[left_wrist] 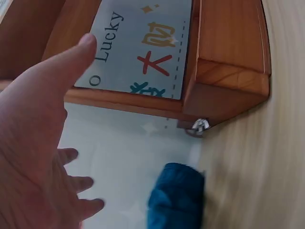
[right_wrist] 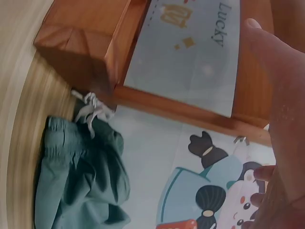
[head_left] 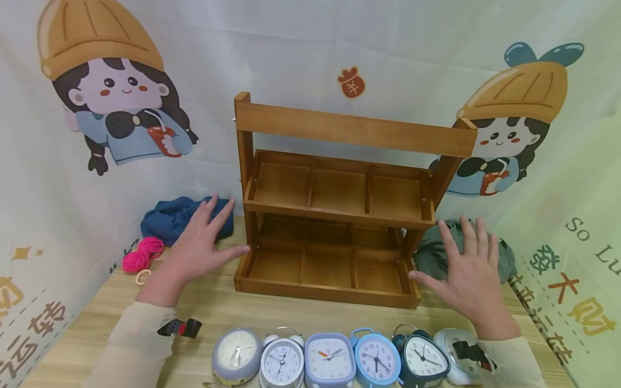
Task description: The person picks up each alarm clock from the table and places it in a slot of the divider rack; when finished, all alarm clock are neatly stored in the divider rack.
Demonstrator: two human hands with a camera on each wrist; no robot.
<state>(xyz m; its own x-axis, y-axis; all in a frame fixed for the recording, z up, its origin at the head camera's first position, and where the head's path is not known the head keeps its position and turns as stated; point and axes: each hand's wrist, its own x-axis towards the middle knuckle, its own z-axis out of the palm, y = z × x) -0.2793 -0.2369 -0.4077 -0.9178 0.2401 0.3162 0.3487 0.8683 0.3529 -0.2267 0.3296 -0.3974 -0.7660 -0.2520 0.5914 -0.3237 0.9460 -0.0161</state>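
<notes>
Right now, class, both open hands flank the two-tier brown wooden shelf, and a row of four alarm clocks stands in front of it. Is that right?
Not quite: the head view shows six alarm clocks, not four. Both open hands, left and right, do flank the two-tier brown wooden shelf.

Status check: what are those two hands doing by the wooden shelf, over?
Left hand open, right hand open, one each side of the wooden shelf. Shelf compartments bare. Six clocks lined up in front; blue cloth left, green cloth right.

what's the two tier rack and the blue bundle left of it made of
The rack looks like solid wood, stained warm brown with a satin finish: grain lines show. The blue bundle looks like soft matte cloth, crumpled into folds. Both open hands, left hand and right hand, flank the rack.
</notes>
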